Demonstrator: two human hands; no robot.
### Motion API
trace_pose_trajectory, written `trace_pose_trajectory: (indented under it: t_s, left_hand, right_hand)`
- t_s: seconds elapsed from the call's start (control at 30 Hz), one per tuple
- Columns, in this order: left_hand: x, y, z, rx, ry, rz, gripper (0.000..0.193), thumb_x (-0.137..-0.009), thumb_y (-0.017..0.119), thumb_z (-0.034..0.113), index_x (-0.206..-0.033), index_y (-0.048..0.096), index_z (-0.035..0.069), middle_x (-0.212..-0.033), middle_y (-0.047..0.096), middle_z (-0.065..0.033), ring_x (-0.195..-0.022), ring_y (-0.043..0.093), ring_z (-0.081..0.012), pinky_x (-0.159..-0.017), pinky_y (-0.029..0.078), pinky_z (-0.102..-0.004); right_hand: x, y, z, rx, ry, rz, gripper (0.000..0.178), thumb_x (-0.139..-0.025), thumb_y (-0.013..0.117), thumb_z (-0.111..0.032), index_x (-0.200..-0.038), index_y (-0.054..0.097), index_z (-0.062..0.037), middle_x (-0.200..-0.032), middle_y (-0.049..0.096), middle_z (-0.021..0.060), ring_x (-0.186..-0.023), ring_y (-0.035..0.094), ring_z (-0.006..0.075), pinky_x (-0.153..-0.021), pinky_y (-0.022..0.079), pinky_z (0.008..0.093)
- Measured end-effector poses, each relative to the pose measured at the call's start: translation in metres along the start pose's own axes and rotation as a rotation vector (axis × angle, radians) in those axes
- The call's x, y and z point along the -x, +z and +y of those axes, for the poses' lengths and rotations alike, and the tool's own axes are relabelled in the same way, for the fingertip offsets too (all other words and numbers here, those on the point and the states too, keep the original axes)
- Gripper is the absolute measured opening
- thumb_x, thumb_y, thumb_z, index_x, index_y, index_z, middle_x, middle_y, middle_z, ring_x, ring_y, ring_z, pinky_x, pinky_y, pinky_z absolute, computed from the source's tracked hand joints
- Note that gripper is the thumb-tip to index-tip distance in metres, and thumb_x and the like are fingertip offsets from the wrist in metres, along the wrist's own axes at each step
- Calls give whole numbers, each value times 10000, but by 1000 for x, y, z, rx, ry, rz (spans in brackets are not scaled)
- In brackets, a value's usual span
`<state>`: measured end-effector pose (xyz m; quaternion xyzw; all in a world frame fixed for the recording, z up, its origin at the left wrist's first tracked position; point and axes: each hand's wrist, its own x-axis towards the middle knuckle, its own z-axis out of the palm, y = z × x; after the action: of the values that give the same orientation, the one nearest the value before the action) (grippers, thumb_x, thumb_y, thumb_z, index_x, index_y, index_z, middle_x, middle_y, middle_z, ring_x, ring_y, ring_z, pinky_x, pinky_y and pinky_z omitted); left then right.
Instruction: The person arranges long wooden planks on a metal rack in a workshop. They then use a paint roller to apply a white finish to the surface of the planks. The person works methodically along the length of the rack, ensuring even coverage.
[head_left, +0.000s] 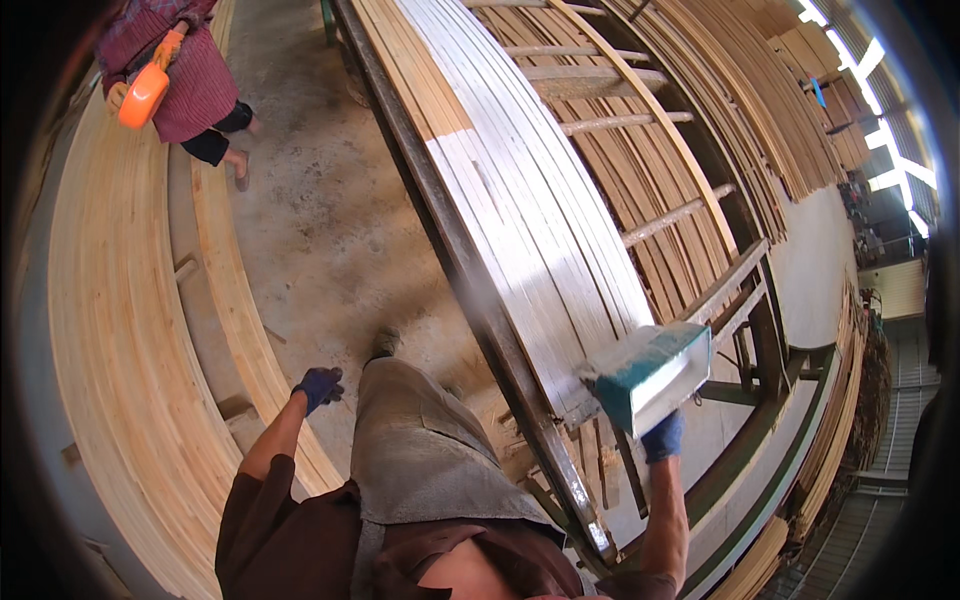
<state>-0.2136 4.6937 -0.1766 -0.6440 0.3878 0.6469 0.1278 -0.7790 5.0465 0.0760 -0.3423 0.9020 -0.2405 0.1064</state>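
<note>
My right hand point(662, 437), in a blue glove, grips a teal and white block-shaped tool point(650, 374) held against the near end of a row of long white-coated wooden strips point(530, 200) lying on a metal rack point(480, 300). The far ends of those strips are bare wood. My left hand point(318, 386), also gloved in blue, hangs at my side with curled fingers and nothing in it, above the concrete floor point(320, 230).
A long stack of pale wooden boards point(120, 330) runs along my left. Another person point(175, 70) in a reddish garment stands at its far end holding an orange tool point(143, 97). More bare strips point(690, 130) and board piles fill the right side.
</note>
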Motion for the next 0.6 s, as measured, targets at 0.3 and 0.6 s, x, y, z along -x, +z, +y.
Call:
trace_pose_trajectory:
  t_s: [0.3, 0.6]
  left_hand:
    - [-64, -81, 56, -145, 572, -38, 316, -972, 580, 361, -1115, 636, 85, -930, 718, -56, -759, 684, -169, -694, 541, -336]
    - [-103, -197, 112, 275, 113, -9, 283, -971, 575, 354, -1047, 635, 87, -876, 711, -77, -681, 668, -179, -587, 481, -321]
  right_hand:
    - [-49, 42, -153, -1048, 253, -36, 154, -902, 588, -108, -1009, 684, -53, -890, 701, 98, -835, 660, 244, -702, 516, 370]
    - [-208, 174, -340, -24, -375, -202, 216, -858, 589, -163, -1009, 699, -55, -897, 705, 222, -880, 675, 412, -721, 545, 473]
